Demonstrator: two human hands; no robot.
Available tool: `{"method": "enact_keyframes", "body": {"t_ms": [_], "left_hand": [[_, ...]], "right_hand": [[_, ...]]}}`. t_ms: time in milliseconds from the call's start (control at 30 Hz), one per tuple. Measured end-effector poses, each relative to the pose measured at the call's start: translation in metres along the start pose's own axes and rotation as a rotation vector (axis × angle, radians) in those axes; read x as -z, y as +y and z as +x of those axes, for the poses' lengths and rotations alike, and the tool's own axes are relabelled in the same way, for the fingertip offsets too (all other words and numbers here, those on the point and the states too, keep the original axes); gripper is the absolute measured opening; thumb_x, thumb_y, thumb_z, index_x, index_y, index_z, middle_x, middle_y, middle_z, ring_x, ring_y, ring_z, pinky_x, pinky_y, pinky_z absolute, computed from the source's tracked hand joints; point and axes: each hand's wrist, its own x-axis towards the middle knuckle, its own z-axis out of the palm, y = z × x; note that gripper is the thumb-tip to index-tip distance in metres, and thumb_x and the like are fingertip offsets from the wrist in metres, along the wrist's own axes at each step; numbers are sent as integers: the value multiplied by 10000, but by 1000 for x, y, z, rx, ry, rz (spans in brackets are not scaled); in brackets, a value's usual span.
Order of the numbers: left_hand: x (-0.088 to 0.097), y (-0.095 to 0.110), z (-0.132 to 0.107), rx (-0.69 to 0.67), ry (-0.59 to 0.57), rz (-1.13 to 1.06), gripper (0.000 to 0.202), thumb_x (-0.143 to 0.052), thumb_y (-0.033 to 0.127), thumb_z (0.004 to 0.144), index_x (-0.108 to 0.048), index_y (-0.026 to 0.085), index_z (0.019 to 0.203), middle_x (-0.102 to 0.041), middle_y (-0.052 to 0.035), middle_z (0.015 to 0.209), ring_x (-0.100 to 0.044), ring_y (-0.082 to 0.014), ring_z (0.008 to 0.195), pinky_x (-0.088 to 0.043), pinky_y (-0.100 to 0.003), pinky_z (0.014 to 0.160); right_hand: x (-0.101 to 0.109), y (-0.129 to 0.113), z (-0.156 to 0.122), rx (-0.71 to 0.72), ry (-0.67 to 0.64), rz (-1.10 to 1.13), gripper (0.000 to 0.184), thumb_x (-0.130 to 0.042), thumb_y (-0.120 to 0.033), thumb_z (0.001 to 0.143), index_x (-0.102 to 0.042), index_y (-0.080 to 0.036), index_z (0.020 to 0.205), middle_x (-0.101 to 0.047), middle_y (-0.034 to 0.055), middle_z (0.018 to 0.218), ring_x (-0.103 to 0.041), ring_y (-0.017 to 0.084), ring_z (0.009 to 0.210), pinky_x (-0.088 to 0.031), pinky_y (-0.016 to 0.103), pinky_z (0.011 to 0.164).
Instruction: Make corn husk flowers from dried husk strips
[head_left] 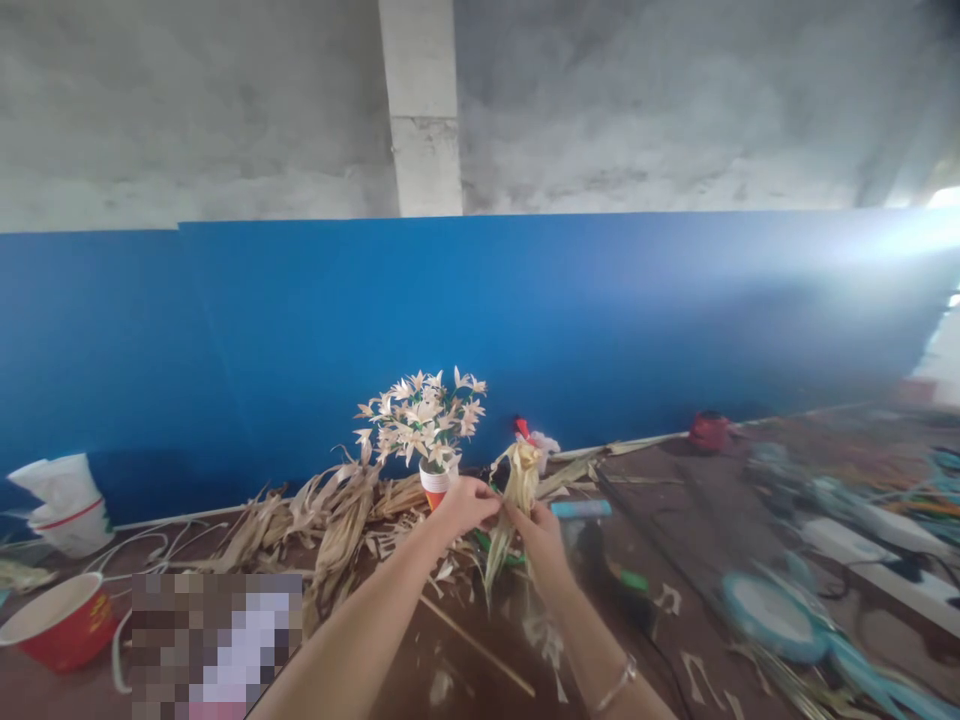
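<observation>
Both my hands meet at a pale dried corn husk (520, 482) near the middle of the table, its strips hanging down between them. My left hand (471, 502) pinches at the husk's left side, fingers pressed together. My right hand (541, 542) grips it from the right, below the bunched top. Just behind my left hand is a bunch of cream husk flowers (424, 415) on green stems, set in a red and white paper cup (435, 482). The lower part of the cup is hidden by my hand and forearm.
Loose dried husks (337, 520) are heaped left of the flowers. A red paper bucket (64, 620) and white cups (71, 505) are far left. A thin stick (480, 645) lies in front; a blue roll (581, 509), a round blue-rimmed item (776, 612) and a white power strip (885, 570) are right.
</observation>
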Motion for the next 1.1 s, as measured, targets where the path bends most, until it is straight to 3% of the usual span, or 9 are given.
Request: {"method": "enact_keyframes", "body": {"t_ms": [100, 200, 333, 433, 700, 867, 967, 1067, 1100], "left_hand": [[1, 0, -2, -32, 37, 148, 171, -529, 182, 666, -684, 121, 705, -626, -8, 558, -584, -135, 523, -472, -235, 517], [-2, 3, -5, -71, 102, 300, 178, -533, 179, 657, -693, 135, 721, -674, -43, 655, -610, -171, 630, -469, -262, 604], [-7, 4, -5, -88, 171, 450, 187, -537, 179, 668, -700, 146, 753, -706, -85, 797, -620, -207, 799, -443, -288, 743], [-6, -1, -2, -45, 204, 508, 214, -505, 141, 682, -701, 126, 765, -708, -111, 802, -625, -213, 801, -436, -293, 736], [-2, -14, -18, 37, 209, 456, 178, -509, 111, 628, -686, 133, 633, -669, -51, 635, -586, -156, 611, -384, -235, 574], [7, -30, -40, 72, 225, 357, 138, -528, 142, 629, -638, 149, 546, -613, -17, 548, -558, -151, 581, -350, -237, 544], [10, -32, -59, 83, 192, 249, 112, -533, 185, 646, -623, 159, 584, -609, 6, 540, -551, -132, 552, -353, -218, 515], [11, -27, -79, 111, 98, 73, 160, -457, 236, 700, -603, 169, 697, -658, 10, 611, -518, -96, 450, -333, -196, 422], [12, -25, -85, 136, 44, -137, 129, -481, 240, 682, -583, 165, 710, -678, -5, 661, -507, -87, 441, -311, -188, 399]], "right_hand": [[0, 2, 1, 31, 8, -87, 332, -636, -462, 595, -576, -137, 624, -473, -35, 460, -389, 101, 447, -284, 221, 425], [1, 6, 3, 71, 30, -179, 297, -611, -441, 604, -557, -150, 575, -451, -40, 438, -376, 106, 453, -276, 231, 445], [2, 4, 2, 129, 97, -278, 274, -579, -435, 602, -519, -175, 536, -491, -15, 473, -416, 136, 503, -288, 257, 497], [3, -4, -2, 143, 160, -306, 272, -541, -445, 636, -513, -178, 594, -532, 8, 532, -456, 160, 550, -322, 271, 532], [22, -23, 5, 178, 601, 34, 334, -432, -534, 762, -435, -201, 737, -457, -33, 540, -420, 116, 459, -357, 245, 448], [48, -25, 25, 232, 720, 5, 363, -302, -521, 795, -444, -195, 871, -537, 40, 729, -462, 133, 501, -383, 251, 437], [57, -20, 34, 223, 648, -219, 399, -240, -482, 812, -471, -167, 896, -566, 75, 763, -516, 166, 577, -416, 269, 490], [53, -9, 38, 200, 440, -365, 335, -399, -449, 751, -531, -153, 836, -602, 82, 720, -567, 214, 654, -452, 306, 575], [50, -5, 38, 198, 386, -383, 320, -463, -436, 713, -551, -150, 827, -618, 91, 731, -580, 235, 689, -461, 326, 612]]}}
